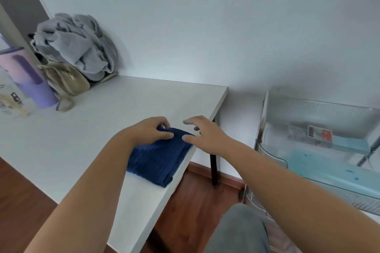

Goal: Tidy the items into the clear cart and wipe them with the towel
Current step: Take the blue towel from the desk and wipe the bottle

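A folded dark blue towel (157, 159) lies at the right edge of the white table (98, 129). My left hand (151, 130) pinches the towel's far end between thumb and fingers. My right hand (205, 134) hovers at the same far corner with fingers spread, its thumb touching the cloth. The clear cart (316, 150) stands to the right of the table, holding a light blue box (349, 144) on its upper tier and a pale blue item with dark spots (329, 172) below.
At the table's back left sit a heap of grey clothing (76, 45), a beige pouch (65, 80) and a pink-purple tumbler (28, 74). Wooden floor (195, 201) shows between table and cart. My grey-trousered knee (238, 232) is at the bottom.
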Motion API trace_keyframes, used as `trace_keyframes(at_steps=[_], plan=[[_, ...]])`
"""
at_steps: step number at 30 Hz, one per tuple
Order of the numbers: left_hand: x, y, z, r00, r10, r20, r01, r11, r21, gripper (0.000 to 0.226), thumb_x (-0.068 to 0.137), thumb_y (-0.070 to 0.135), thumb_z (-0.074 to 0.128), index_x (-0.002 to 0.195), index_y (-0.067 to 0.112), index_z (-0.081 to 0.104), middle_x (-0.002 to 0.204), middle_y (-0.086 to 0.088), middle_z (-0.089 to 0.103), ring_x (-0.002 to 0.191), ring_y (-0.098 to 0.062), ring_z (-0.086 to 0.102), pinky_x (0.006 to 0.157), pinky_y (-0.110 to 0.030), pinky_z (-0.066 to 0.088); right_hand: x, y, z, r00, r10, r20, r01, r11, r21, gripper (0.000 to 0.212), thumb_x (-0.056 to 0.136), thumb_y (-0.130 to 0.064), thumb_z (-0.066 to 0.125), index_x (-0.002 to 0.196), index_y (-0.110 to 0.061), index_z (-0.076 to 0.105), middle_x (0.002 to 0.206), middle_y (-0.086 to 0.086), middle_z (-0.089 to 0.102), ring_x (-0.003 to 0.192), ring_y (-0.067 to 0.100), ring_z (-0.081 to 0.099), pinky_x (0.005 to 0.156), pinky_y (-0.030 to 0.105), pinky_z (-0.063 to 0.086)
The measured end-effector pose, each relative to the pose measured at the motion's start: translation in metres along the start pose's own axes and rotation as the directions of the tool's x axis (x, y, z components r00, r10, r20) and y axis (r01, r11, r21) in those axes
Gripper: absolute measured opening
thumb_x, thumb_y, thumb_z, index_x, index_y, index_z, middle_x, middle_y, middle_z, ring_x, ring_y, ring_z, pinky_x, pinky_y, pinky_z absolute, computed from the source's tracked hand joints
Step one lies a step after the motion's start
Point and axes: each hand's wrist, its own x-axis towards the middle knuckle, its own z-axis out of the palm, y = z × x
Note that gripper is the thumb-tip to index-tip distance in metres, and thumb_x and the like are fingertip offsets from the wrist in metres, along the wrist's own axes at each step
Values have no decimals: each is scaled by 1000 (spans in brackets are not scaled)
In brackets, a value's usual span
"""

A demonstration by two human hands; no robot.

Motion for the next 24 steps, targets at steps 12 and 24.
trace_keyframes(at_steps=[12, 24], plan=[[-2, 102, -3, 887, 434, -158, -462, 826, -322, 11, 82, 30, 80, 86, 25, 71, 89, 6, 72, 81, -10, 68, 67, -21, 55, -50, -7, -53, 996, 90, -3, -67, 765, 640, 20, 86, -25, 71, 99, -10, 71, 98, 9, 74, 90, 23, 71, 80, 35, 58], [42, 228, 105, 864, 395, -313, -503, 711, -491, 15, 93, 13, 61, 101, 26, 63, 99, 3, 63, 77, -9, 61, 68, -20, 52, -183, 48, -175, 773, 454, -444, 266, 404, 875, 41, 86, -29, 65, 121, -8, 63, 116, 11, 70, 105, 25, 68, 80, 36, 57]])
